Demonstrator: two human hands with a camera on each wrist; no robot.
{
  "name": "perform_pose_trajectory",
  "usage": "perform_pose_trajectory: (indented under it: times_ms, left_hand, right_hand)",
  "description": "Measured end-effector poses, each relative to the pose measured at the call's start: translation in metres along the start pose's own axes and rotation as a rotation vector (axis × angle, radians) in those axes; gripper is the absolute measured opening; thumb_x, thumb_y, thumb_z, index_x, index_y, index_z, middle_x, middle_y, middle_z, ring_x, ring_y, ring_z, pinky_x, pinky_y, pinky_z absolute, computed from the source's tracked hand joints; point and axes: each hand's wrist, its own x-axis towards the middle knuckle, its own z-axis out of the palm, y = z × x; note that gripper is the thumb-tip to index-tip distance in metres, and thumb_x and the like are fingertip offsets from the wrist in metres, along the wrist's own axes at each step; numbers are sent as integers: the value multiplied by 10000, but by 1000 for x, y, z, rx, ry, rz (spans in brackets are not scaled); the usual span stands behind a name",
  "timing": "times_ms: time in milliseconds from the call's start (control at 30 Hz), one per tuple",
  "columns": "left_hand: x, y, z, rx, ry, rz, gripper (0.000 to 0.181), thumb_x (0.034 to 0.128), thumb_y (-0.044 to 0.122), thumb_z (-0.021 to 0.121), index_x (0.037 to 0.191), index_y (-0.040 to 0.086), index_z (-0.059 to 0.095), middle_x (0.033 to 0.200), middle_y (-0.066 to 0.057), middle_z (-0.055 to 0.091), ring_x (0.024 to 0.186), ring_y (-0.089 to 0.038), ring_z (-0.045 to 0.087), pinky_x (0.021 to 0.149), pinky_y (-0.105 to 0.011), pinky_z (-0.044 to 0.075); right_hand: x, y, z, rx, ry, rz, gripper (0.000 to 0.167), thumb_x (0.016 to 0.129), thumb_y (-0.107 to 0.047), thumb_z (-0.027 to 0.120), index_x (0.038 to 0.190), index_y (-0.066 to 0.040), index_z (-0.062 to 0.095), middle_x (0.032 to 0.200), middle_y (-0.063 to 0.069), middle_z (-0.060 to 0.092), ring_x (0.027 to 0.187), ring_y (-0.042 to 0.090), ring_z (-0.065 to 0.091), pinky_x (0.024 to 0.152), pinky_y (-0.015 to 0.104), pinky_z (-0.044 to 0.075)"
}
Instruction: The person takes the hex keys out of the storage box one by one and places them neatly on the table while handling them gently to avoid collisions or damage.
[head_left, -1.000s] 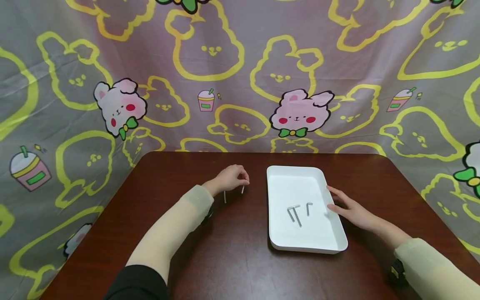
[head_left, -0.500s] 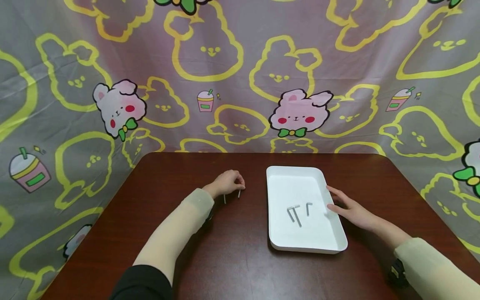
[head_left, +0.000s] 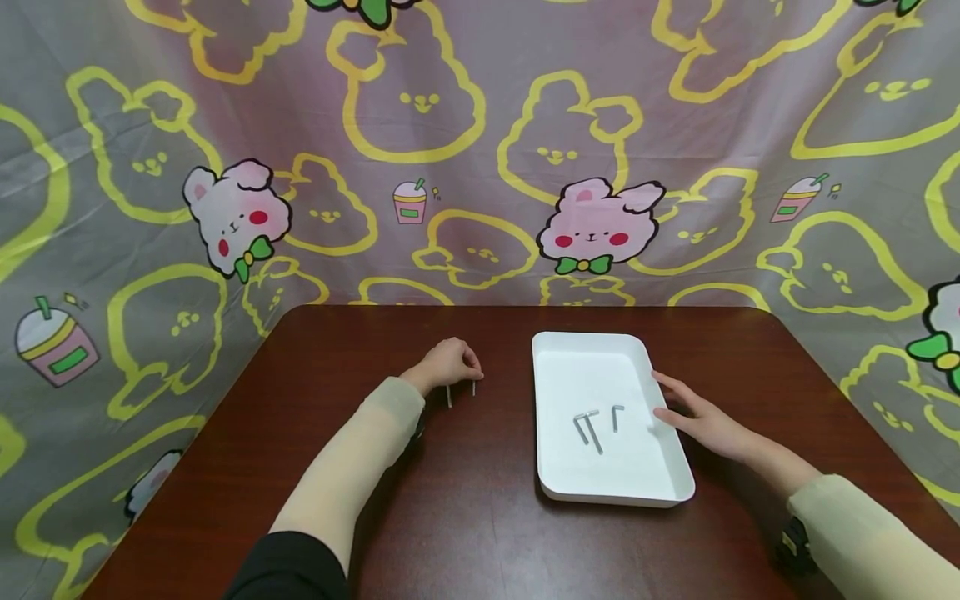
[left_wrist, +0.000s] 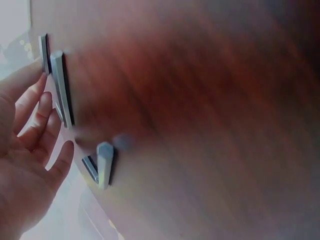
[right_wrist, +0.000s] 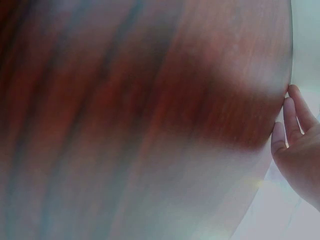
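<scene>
In the head view my left hand [head_left: 447,365] is low over the table's middle, its thumb and a fingertip pinching a small silver hex key [head_left: 474,387]. Another hex key [head_left: 449,397] lies beside it, partly hidden under the hand. The left wrist view has a key [left_wrist: 44,54] at the fingertips, a longer one [left_wrist: 61,90] close by and a bent one [left_wrist: 104,165] nearer the wrist. My right hand [head_left: 699,423] rests its extended fingers against the right rim of a white tray [head_left: 588,367]. Three hex keys [head_left: 594,435] lie inside that tray.
The dark brown wooden table [head_left: 465,517] runs back to a grey-pink curtain [head_left: 480,192] with yellow outlines and rabbit heads. Dark devices are strapped at both wrists, the right one [head_left: 797,546] showing plainly.
My left hand has shifted slightly left and a little toward me, and the hex key at its fingertips has moved along. The right hand and the tray stay put.
</scene>
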Motion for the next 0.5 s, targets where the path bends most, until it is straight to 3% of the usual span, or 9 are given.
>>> perform_pose_trajectory:
  times_ms: [500]
  left_hand:
    - [-5,-5,-5,-50,-20,11,117,851,206,771,753,146,751,749,60,670,665,-140,566,616,-278,462]
  right_hand:
    - [0,0,0,7,-2,10,711,986,-277,578,1539,-65,184,1409,316,354,1248,479,391,931,598,392]
